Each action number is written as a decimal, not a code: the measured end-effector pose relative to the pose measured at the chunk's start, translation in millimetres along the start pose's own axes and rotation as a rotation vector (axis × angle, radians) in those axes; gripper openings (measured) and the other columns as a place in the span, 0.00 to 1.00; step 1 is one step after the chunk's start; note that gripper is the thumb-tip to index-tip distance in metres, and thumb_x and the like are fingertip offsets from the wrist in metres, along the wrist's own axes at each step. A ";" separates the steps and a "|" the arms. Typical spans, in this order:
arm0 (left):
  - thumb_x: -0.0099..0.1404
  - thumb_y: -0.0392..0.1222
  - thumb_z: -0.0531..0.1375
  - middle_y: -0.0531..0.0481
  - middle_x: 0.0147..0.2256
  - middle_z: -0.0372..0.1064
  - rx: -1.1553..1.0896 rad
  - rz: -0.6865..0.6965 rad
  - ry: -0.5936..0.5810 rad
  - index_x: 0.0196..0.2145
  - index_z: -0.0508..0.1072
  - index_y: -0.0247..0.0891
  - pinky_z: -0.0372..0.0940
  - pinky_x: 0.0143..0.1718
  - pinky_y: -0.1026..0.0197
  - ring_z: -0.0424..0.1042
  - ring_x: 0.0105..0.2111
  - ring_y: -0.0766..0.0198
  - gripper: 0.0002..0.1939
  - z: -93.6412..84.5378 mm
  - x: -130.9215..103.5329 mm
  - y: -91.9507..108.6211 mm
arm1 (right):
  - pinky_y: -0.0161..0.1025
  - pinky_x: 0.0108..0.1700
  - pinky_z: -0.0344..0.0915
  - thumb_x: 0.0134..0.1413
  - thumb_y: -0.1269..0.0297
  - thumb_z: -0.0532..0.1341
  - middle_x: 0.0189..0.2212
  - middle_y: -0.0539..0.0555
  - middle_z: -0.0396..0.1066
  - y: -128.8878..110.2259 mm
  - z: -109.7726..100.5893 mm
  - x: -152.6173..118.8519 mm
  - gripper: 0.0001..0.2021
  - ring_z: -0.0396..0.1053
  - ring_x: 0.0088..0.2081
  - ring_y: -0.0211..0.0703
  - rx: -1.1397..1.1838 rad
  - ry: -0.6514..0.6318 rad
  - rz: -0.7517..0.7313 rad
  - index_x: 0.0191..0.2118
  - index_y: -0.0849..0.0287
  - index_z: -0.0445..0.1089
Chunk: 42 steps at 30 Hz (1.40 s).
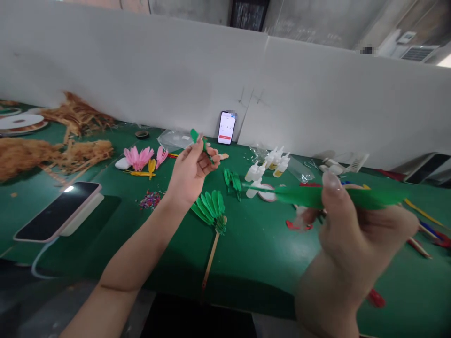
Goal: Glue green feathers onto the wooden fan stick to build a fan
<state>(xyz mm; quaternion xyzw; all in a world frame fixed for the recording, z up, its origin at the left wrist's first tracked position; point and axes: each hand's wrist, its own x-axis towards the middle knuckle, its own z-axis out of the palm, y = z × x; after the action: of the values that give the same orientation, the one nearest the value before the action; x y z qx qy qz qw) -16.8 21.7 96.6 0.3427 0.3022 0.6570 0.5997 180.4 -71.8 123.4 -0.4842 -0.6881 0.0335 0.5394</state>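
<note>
My left hand (190, 173) is raised over the table, its thumb and fingers pinching a small green feather (194, 135). Close to the camera, my right hand (366, 234) grips a long green feather (299, 196) that lies level and points left, slightly smeared by motion. Below and between the hands, a fan of green feathers (211, 204) is fixed to a thin wooden stick (211, 258) lying on the table. Several loose green feathers (232, 182) lie just beyond it.
Small white glue bottles (276, 158) stand behind the hands, near an upright phone (226, 127). To the left are pink feathers (138, 158), colourful beads (150, 200), dried brown plant fibres (81, 115) and a phone on a stand (59, 211). A white partition (141, 70) closes the back.
</note>
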 end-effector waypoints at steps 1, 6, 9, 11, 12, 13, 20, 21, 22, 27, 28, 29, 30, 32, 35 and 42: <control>0.60 0.45 0.63 0.56 0.21 0.68 0.037 0.001 -0.036 0.26 0.66 0.37 0.65 0.20 0.70 0.70 0.19 0.73 0.12 -0.7 0.4 2.6 | 0.34 0.14 0.61 0.59 0.63 0.59 0.10 0.46 0.65 4.6 -3.3 3.2 0.18 0.64 0.12 0.35 0.040 0.009 0.085 0.17 0.54 0.67; 0.62 0.50 0.61 0.57 0.17 0.65 0.290 0.050 -0.272 0.26 0.65 0.38 0.51 0.10 0.70 0.59 0.10 0.76 0.15 6.4 -13.3 8.6 | 0.31 0.13 0.59 0.53 0.49 0.60 0.09 0.48 0.66 50.0 12.3 20.3 0.24 0.63 0.10 0.35 -0.065 -0.806 0.443 0.13 0.58 0.63; 0.64 0.52 0.58 0.57 0.15 0.64 0.436 -0.011 -0.362 0.27 0.65 0.38 0.49 0.09 0.71 0.55 0.09 0.77 0.15 10.9 -20.9 7.5 | 0.35 0.20 0.65 0.51 0.43 0.59 0.14 0.53 0.71 71.9 29.0 23.0 0.24 0.68 0.15 0.38 -0.276 -0.941 0.590 0.19 0.60 0.69; 0.65 0.53 0.56 0.58 0.14 0.62 0.495 -0.041 -0.406 0.26 0.64 0.38 0.48 0.09 0.72 0.52 0.08 0.78 0.17 12.3 -23.0 6.7 | 0.35 0.24 0.67 0.50 0.42 0.60 0.22 0.56 0.75 72.2 32.9 22.6 0.23 0.71 0.21 0.39 -0.229 -0.762 0.557 0.32 0.61 0.73; 0.65 0.54 0.56 0.59 0.13 0.61 0.519 -0.044 -0.423 0.25 0.63 0.38 0.47 0.09 0.72 0.51 0.08 0.79 0.18 12.7 -23.8 6.3 | 0.35 0.25 0.67 0.51 0.42 0.59 0.26 0.56 0.76 67.9 33.1 22.1 0.24 0.72 0.23 0.38 -0.099 -0.683 0.519 0.39 0.61 0.73; 0.65 0.54 0.56 0.60 0.12 0.59 0.543 -0.043 -0.438 0.24 0.62 0.38 0.47 0.09 0.72 0.50 0.08 0.79 0.19 13.2 -24.5 6.0 | 0.34 0.25 0.67 0.53 0.41 0.56 0.28 0.55 0.76 61.4 33.1 21.5 0.26 0.72 0.24 0.37 0.087 -0.622 0.480 0.45 0.60 0.71; 0.67 0.54 0.52 0.58 0.12 0.61 0.688 -0.077 -0.653 0.23 0.65 0.35 0.50 0.11 0.74 0.54 0.09 0.79 0.22 17.2 -33.4 0.4 | 0.29 0.13 0.54 0.56 0.44 0.56 0.13 0.44 0.64 18.5 46.0 14.4 0.21 0.59 0.12 0.30 0.662 -0.325 0.413 0.38 0.58 0.74; 0.68 0.55 0.50 0.57 0.13 0.63 0.676 -0.085 -0.660 0.24 0.66 0.35 0.52 0.11 0.73 0.55 0.10 0.78 0.23 17.4 -33.9 -0.5 | 0.29 0.13 0.53 0.57 0.46 0.56 0.12 0.44 0.63 17.2 47.0 13.7 0.19 0.59 0.12 0.29 0.665 -0.286 0.429 0.36 0.57 0.75; 0.69 0.56 0.47 0.56 0.15 0.64 0.658 -0.093 -0.661 0.25 0.66 0.35 0.54 0.11 0.73 0.57 0.10 0.77 0.24 17.4 -33.9 -0.9 | 0.29 0.13 0.53 0.58 0.48 0.56 0.12 0.44 0.63 16.7 47.1 13.2 0.18 0.59 0.12 0.29 0.664 -0.238 0.442 0.34 0.57 0.75; 0.69 0.51 0.51 0.53 0.21 0.71 0.723 -0.128 -0.744 0.30 0.70 0.34 0.59 0.14 0.72 0.61 0.13 0.77 0.18 16.2 -31.0 4.7 | 0.30 0.11 0.49 0.59 0.48 0.56 0.10 0.44 0.60 19.0 38.6 15.0 0.18 0.56 0.10 0.28 0.667 0.013 0.449 0.30 0.56 0.75; 0.69 0.49 0.52 0.54 0.20 0.70 0.743 -0.135 -0.760 0.30 0.70 0.34 0.58 0.14 0.73 0.61 0.12 0.77 0.17 16.0 -30.8 6.6 | 0.30 0.11 0.48 0.59 0.47 0.55 0.10 0.44 0.59 19.7 36.6 15.7 0.20 0.56 0.10 0.29 0.662 0.041 0.442 0.30 0.55 0.75; 0.68 0.47 0.53 0.55 0.19 0.69 0.752 -0.138 -0.760 0.29 0.70 0.34 0.58 0.14 0.73 0.60 0.12 0.78 0.16 15.9 -31.0 8.2 | 0.30 0.11 0.49 0.59 0.46 0.53 0.10 0.44 0.58 20.3 34.9 16.3 0.21 0.55 0.10 0.29 0.656 0.044 0.430 0.31 0.55 0.75; 0.68 0.46 0.53 0.56 0.17 0.68 0.750 -0.132 -0.745 0.28 0.70 0.35 0.57 0.14 0.74 0.59 0.11 0.78 0.16 15.9 -31.6 9.4 | 0.31 0.12 0.50 0.58 0.44 0.53 0.11 0.44 0.59 20.8 33.6 16.6 0.21 0.55 0.11 0.29 0.650 0.013 0.411 0.33 0.55 0.75; 0.69 0.46 0.53 0.57 0.15 0.65 0.732 -0.095 -0.686 0.26 0.69 0.35 0.55 0.13 0.74 0.58 0.11 0.78 0.16 15.8 -33.5 10.3 | 0.31 0.13 0.52 0.54 0.43 0.57 0.14 0.45 0.62 21.0 32.9 16.2 0.20 0.57 0.13 0.29 0.641 -0.148 0.374 0.35 0.55 0.75; 0.69 0.46 0.53 0.59 0.14 0.63 0.728 -0.030 -0.633 0.25 0.66 0.36 0.54 0.13 0.74 0.57 0.11 0.78 0.17 15.9 -37.2 9.4 | 0.31 0.14 0.52 0.45 0.50 0.67 0.15 0.46 0.65 18.6 37.6 12.8 0.15 0.57 0.15 0.29 0.627 -0.338 0.366 0.25 0.58 0.72; 0.70 0.42 0.50 0.60 0.13 0.61 0.894 0.237 -0.590 0.26 0.64 0.36 0.56 0.16 0.74 0.59 0.12 0.78 0.16 19.7 -49.1 9.3 | 0.30 0.16 0.52 0.52 0.58 0.64 0.13 0.45 0.64 10.6 49.6 6.6 0.14 0.58 0.14 0.27 0.652 -0.138 0.349 0.20 0.59 0.71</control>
<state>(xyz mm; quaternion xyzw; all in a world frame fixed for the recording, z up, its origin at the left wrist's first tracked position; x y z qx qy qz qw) -3.9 -28.4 111.3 0.7654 0.3302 0.4036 0.3771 149.0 -38.0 101.5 -0.3935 -0.5832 0.3750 0.6037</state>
